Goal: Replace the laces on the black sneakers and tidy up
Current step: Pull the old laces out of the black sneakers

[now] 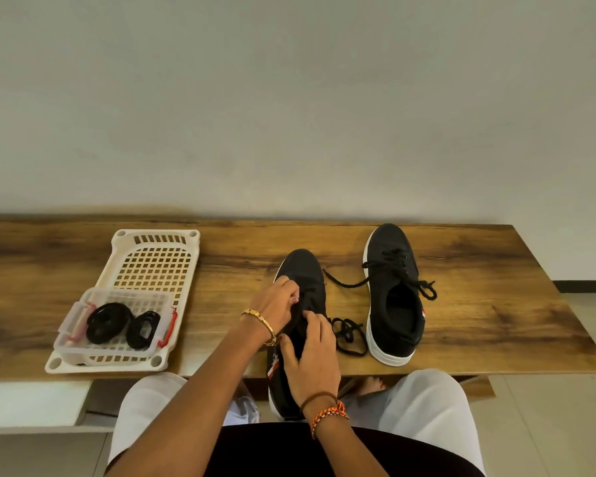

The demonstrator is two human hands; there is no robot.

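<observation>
Right now the person is working on the near sneaker, which is lying at about six o'clock on the wooden table, its heel hanging over the near edge toward the lap. The left hand is curling over the middle of the upper, its fingertips seeming to pinch the black lace at the eyelets; exactly what sits between them is hidden by the knuckles. The right hand is lying over the shoe's throat, thumb on the inner side and fingers bent across the top, gripping and steadying it. Loose loops of that lace are trailing off toward three o'clock, lying between the two shoes.

The second sneaker is standing at about two o'clock, apart from the first, its own lace undone with the ends flung out to either side. Over at nine o'clock a clear box holding coiled black laces is sitting inside a cream basket tray.

Judging by the slack loops, the step in hand is unthreading the old lace from the near sneaker, and the task looks early. Next comes working the lace out eyelet by eyelet while the right hand is bracing the shoe, then reaching to nine o'clock for a fresh coil.
</observation>
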